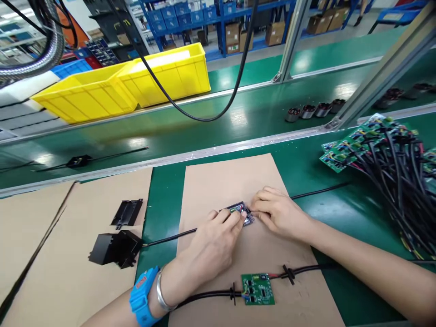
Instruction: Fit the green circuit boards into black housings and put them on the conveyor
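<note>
No text is legible — the blue wristband's (145, 295) red label is too blurred.

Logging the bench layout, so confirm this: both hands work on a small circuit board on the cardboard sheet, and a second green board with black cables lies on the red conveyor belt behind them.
One detail is wrong. The second green board lies on the cardboard sheet, in front of the left hand and right hand, not on a belt behind them. Both work on the small circuit board. The head view shows it.

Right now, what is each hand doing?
Left hand: fingers pinched on the small green circuit board in its black housing.
Right hand: gripping the same board.
</note>
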The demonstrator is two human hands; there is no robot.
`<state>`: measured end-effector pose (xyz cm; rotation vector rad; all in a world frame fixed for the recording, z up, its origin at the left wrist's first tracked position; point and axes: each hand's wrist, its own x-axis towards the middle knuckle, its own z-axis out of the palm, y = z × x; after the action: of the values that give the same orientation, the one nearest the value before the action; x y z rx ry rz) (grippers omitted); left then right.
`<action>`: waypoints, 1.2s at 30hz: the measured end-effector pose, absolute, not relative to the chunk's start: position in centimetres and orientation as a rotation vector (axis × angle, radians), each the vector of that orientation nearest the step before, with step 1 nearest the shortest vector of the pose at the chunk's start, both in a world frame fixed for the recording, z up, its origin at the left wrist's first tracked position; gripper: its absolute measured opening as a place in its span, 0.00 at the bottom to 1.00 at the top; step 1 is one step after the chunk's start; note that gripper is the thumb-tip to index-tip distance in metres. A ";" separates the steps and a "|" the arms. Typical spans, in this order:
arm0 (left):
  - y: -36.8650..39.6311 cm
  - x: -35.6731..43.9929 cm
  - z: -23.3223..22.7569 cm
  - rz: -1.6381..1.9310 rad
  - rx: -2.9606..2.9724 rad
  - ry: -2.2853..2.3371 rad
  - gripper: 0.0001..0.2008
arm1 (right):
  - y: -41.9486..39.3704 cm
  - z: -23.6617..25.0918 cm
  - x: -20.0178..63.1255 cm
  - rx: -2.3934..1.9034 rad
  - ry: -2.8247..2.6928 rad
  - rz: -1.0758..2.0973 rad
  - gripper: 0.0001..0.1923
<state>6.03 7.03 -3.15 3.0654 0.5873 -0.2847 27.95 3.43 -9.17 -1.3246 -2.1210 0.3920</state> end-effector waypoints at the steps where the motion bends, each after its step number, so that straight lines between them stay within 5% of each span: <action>1: 7.1 6.1 -3.1 -0.279 3.057 0.583 0.28 | 3.4 -9.2 27.9 -1.323 -2.115 0.399 0.10; 8: 8.6 2.9 -1.4 0.168 2.786 0.788 0.24 | 3.5 -8.0 28.6 -1.335 -2.108 0.511 0.07; 13: 8.7 0.9 -2.9 0.071 2.734 1.038 0.06 | 3.1 -7.1 29.2 -1.452 -2.226 0.477 0.05; 16: 8.7 0.4 -2.7 0.045 2.780 1.156 0.06 | 2.8 -6.6 29.3 -1.547 -2.270 0.446 0.06; 26: 23.4 0.7 8.4 0.361 2.913 1.532 0.06 | 15.3 2.6 38.7 -1.499 -2.211 -0.079 0.13; 30: 24.3 1.6 6.1 0.289 2.856 1.435 0.07 | 17.4 3.0 39.9 -1.656 -2.326 0.012 0.13; 36: 16.2 0.1 -0.5 -0.024 2.685 1.099 0.05 | 11.4 -0.6 35.8 -1.676 -2.420 0.562 0.07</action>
<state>0.14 16.23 -0.50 2.6848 1.0988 -0.0242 35.82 11.45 -0.62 -1.6761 -2.4196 0.5619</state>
